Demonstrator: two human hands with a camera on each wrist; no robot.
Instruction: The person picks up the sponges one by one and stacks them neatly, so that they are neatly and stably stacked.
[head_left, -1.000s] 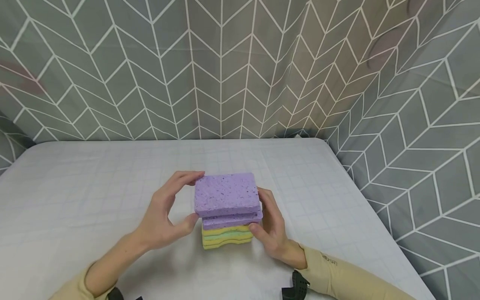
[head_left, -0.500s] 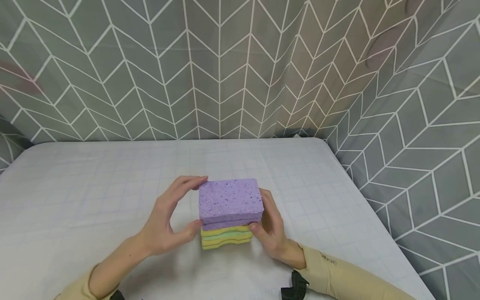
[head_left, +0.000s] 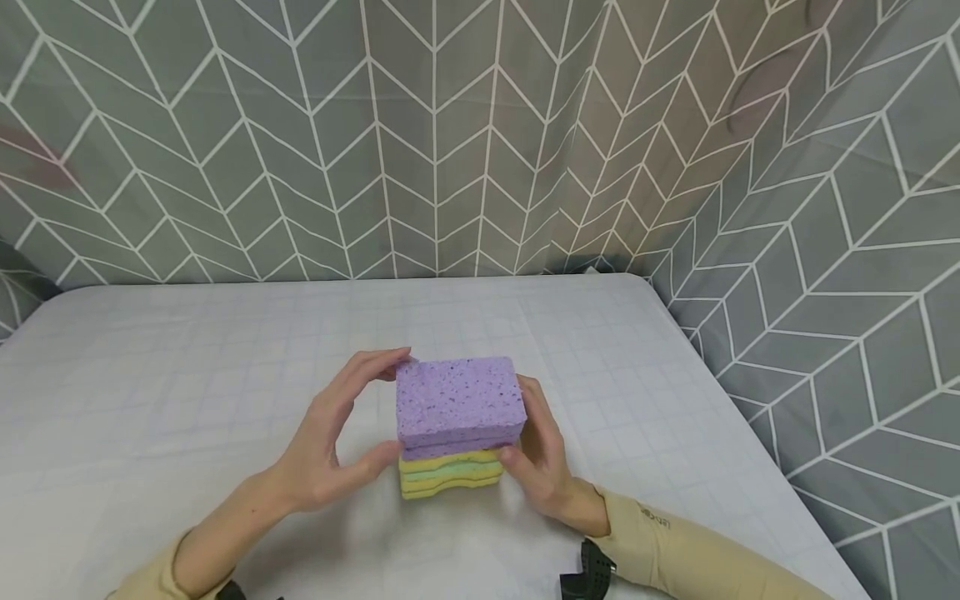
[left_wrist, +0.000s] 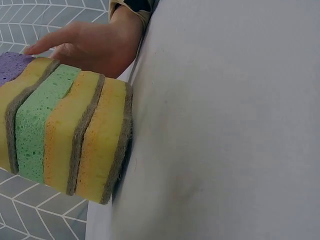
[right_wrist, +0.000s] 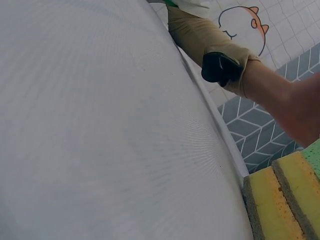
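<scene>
A stack of sponges stands on the table in the head view. The top purple sponge (head_left: pixel 461 398) lies over a second purple one, flush with it as seen from above. Below are yellow sponges (left_wrist: pixel 107 135) with grey scouring layers and a green sponge (left_wrist: pixel 37 130) between them. My left hand (head_left: pixel 326 442) holds the top purple sponge by its left end, thumb at the front corner and fingers at the back corner. My right hand (head_left: pixel 546 458) grips the stack's right end, thumb on the front corner. Its fingertips are mostly hidden behind the sponges.
A white-covered table (head_left: pixel 187 375) extends around the stack. A grey curtain (head_left: pixel 405 142) with white chevron lines hangs behind it and along the right. Black straps (head_left: pixel 588 571) with camera mounts sit at the wrists.
The top purple sponge has come down and slightly right, closing the gap above the lower purple one. My left hand moved with it. My right hand has stayed at the stack.
</scene>
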